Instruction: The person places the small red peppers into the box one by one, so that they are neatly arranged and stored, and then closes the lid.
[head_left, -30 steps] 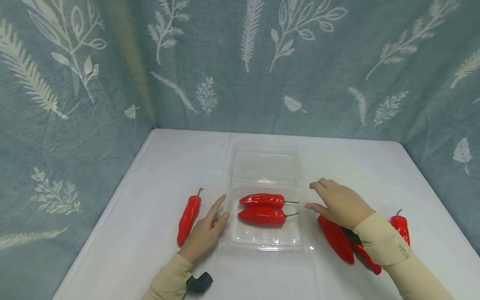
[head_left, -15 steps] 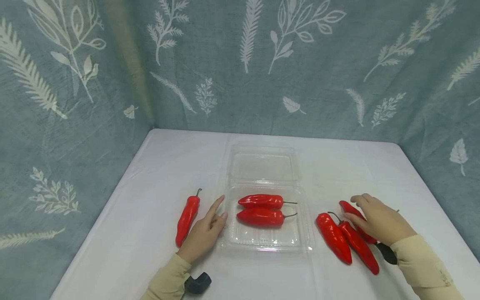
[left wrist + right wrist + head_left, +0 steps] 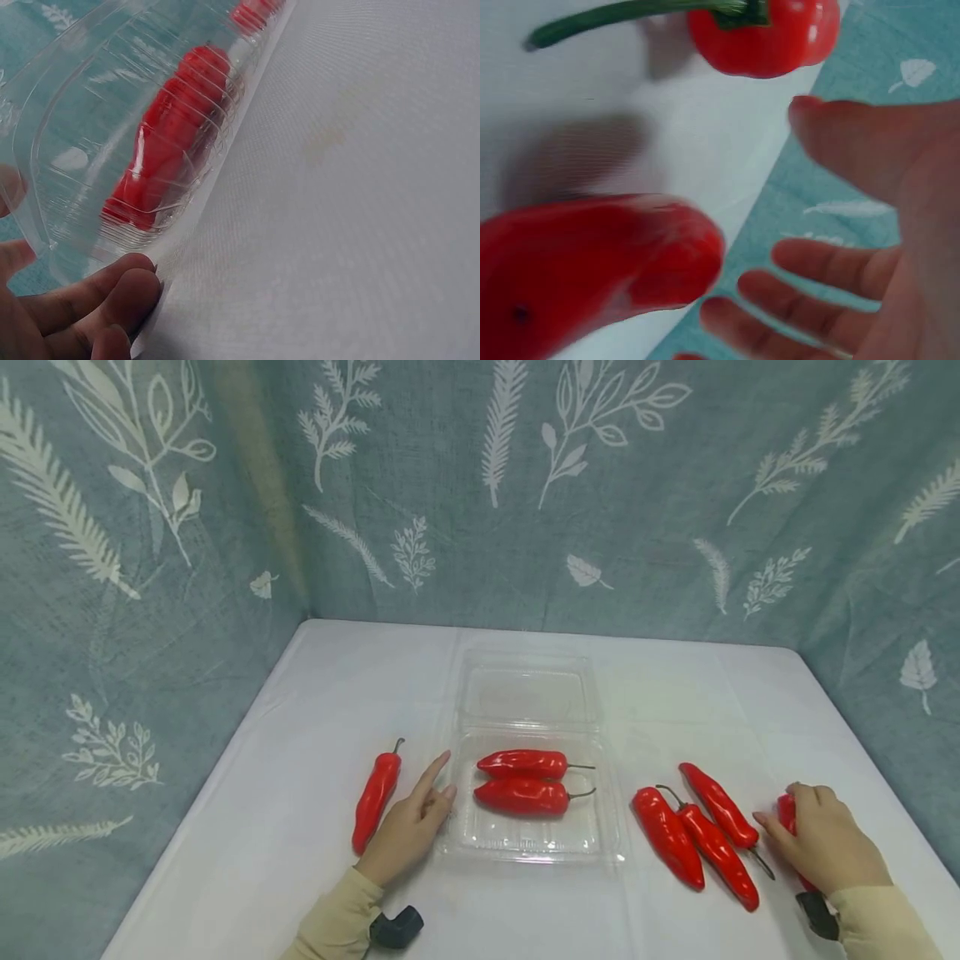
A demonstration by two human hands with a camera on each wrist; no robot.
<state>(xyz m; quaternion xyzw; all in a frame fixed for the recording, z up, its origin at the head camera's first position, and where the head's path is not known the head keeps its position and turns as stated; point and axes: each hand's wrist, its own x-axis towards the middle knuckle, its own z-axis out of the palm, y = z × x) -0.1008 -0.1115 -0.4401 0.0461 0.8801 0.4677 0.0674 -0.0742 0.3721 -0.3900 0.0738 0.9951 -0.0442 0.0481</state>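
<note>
A clear plastic clamshell container (image 3: 525, 841) lies with its lid folded back on the table. Two red peppers (image 3: 522, 797) lie side by side in it, stems to the right. My left hand (image 3: 408, 831) rests by the container's left edge, index finger stretched out; in the left wrist view its fingers (image 3: 124, 296) are close to the plastic rim. At the far right, my right hand (image 3: 828, 839) hovers over a red pepper (image 3: 786, 814) that it partly hides. The right wrist view shows that pepper (image 3: 622, 259) beside spread fingers (image 3: 810, 270), apparently not gripped.
Three red peppers (image 3: 716, 856) lie between the container and my right hand. Another pepper (image 3: 377, 802) lies left of my left hand. Dark wrist devices (image 3: 397, 928) show at both sleeves. A leaf-patterned cloth (image 3: 480, 543) stands behind the white table (image 3: 360, 685).
My right hand has moved right and toward me, away from the container, past the three peppers to the far-right pepper. The left hand and the container have stayed in place.
</note>
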